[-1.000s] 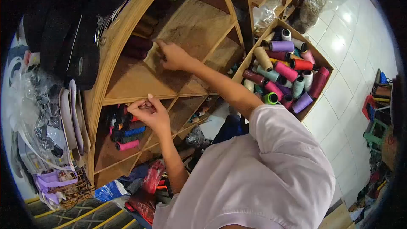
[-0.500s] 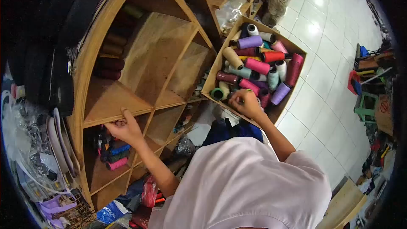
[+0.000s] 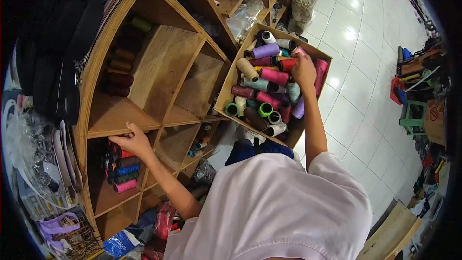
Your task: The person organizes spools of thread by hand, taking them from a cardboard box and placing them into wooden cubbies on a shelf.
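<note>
My left hand (image 3: pixel 132 143) grips the front edge of a wooden shelf board (image 3: pixel 122 132), thumb on top and fingers curled below. Under that board, several thread spools (image 3: pixel 126 171) lie stacked in the compartment, among them blue, green and pink ones. My right hand (image 3: pixel 304 72) reaches into a cardboard box (image 3: pixel 321 50) of mixed thread spools. Its fingers are closed about a pink thread spool (image 3: pixel 299 51) near the far side, partly hidden by the hand. Close by lie a red spool (image 3: pixel 287 64) and a magenta spool (image 3: pixel 274 76).
Brown and maroon spools (image 3: pixel 118 78) line the upper left compartment of the shelf (image 3: pixel 159 67). Plastic bags (image 3: pixel 245 17) sit on another shelf behind the box. White floor tiles (image 3: pixel 358 96) extend to the right, where a green stool (image 3: pixel 413 116) stands among clutter.
My right hand has moved from the near side of the box to the pink spool at its far side. My left hand stays at the shelf edge. The view has shifted slightly.
</note>
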Action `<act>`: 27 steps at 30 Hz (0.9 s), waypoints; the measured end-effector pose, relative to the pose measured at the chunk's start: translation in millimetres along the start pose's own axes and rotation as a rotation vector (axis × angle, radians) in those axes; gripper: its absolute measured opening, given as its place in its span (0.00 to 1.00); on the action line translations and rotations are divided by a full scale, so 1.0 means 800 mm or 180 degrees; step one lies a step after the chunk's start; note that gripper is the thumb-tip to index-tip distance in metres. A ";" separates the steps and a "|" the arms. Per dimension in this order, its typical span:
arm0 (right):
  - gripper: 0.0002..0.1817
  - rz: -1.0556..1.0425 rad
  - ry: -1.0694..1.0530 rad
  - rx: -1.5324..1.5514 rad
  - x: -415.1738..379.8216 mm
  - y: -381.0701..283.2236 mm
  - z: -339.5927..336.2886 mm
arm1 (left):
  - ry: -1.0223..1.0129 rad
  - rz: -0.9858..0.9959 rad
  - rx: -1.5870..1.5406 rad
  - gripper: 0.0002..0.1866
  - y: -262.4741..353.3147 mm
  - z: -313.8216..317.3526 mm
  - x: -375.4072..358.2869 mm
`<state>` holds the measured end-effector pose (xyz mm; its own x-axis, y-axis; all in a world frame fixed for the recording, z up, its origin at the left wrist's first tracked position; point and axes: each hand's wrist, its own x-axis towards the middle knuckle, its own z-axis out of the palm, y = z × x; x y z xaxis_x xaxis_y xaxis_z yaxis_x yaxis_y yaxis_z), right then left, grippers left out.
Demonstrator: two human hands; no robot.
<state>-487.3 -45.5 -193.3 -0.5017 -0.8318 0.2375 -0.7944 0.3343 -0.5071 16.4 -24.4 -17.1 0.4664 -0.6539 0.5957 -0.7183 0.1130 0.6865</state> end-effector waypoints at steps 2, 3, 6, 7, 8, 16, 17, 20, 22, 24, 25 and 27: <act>0.17 0.0176 0.0120 -0.0068 -0.006 0.019 -0.013 | 0.0085 0.0162 -0.0160 0.27 -0.014 0.002 0.004; 0.17 0.0230 0.0175 0.0121 -0.014 0.030 -0.013 | 0.0045 0.0198 -0.0154 0.27 -0.011 0.001 0.005; 0.18 0.0290 0.0226 0.0248 -0.040 0.056 -0.009 | 0.0018 0.0302 -0.0376 0.27 0.001 0.004 0.002; 0.20 0.0133 0.0279 0.0290 -0.049 0.062 -0.009 | -0.0031 0.0256 -0.0367 0.28 0.002 0.003 0.002; 0.20 0.0153 0.0283 0.0288 -0.054 0.068 -0.009 | -0.0068 0.0211 -0.0344 0.28 0.002 0.000 0.003; 0.24 -0.0450 0.0524 -0.0107 -0.039 0.062 0.003 | -0.0051 0.0231 -0.0308 0.31 0.000 0.001 0.005; 0.25 -0.0391 0.0431 -0.0421 -0.030 0.059 0.006 | -0.0048 0.0169 -0.0263 0.30 0.002 0.002 0.004; 0.28 -0.0259 0.0118 -0.0933 -0.005 0.059 0.018 | -0.0011 0.0097 -0.0144 0.32 0.009 0.001 0.004; 0.30 -0.0312 -0.0267 -0.1261 -0.001 0.062 0.026 | -0.0126 0.0019 -0.0387 0.30 0.010 0.000 0.003; 0.33 -0.0287 -0.0494 -0.1312 0.004 0.063 0.026 | -0.0143 -0.0026 -0.0379 0.28 -0.002 -0.002 0.007; 0.35 -0.0261 -0.0656 -0.1331 0.001 0.061 0.021 | -0.0124 0.0100 -0.0368 0.27 -0.003 -0.001 0.007; 0.39 -0.0238 -0.0823 -0.1321 0.000 0.058 0.016 | -0.0135 0.0215 -0.0473 0.25 -0.006 0.000 0.010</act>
<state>-520.0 -35.6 -227.5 -0.3784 -0.9254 0.0207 -0.9207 0.3740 -0.1111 23.6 -30.3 -15.7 0.3951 -0.6717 0.6267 -0.6615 0.2653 0.7015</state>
